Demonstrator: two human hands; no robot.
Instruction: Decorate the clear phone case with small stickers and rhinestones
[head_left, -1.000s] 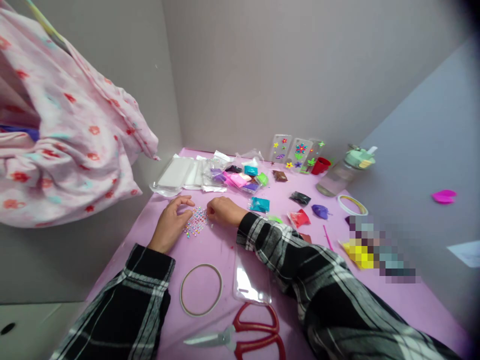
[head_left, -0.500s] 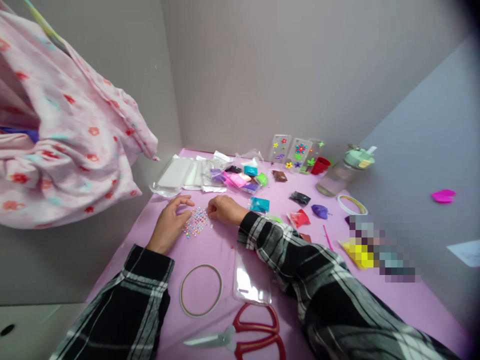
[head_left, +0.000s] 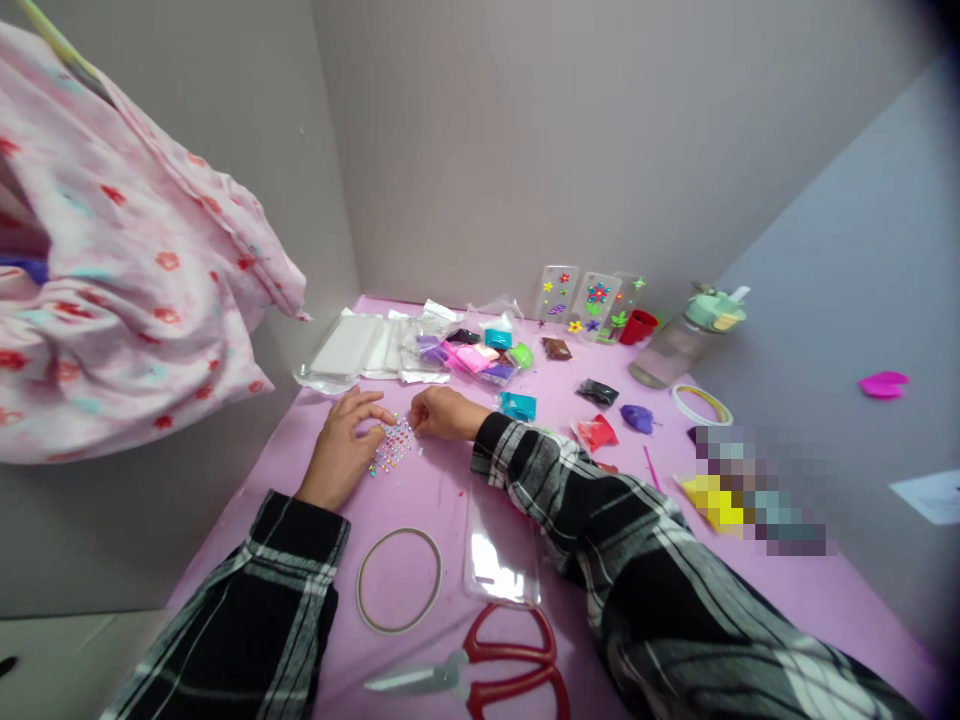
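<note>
A clear sheet of small colourful rhinestone stickers is between my two hands on the pink table. My left hand is at its left side, fingers spread and curved, with the thumb and index fingertips over the gems. At the upper right edge of the sheet, my right hand has its fingers pinched together on it; the fingertips are partly hidden. A clear phone case lies under my right forearm, partly covered by the sleeve.
Red-handled scissors and a tape ring lie in front. Behind are packaged white cases, clay packets, decorated cases, a red cup and a water bottle. Pink floral cloth hangs left.
My left hand's fingers have moved slightly right, further over the rhinestones. My right hand stays at the sheet's edge. The whole view has shifted slightly.
</note>
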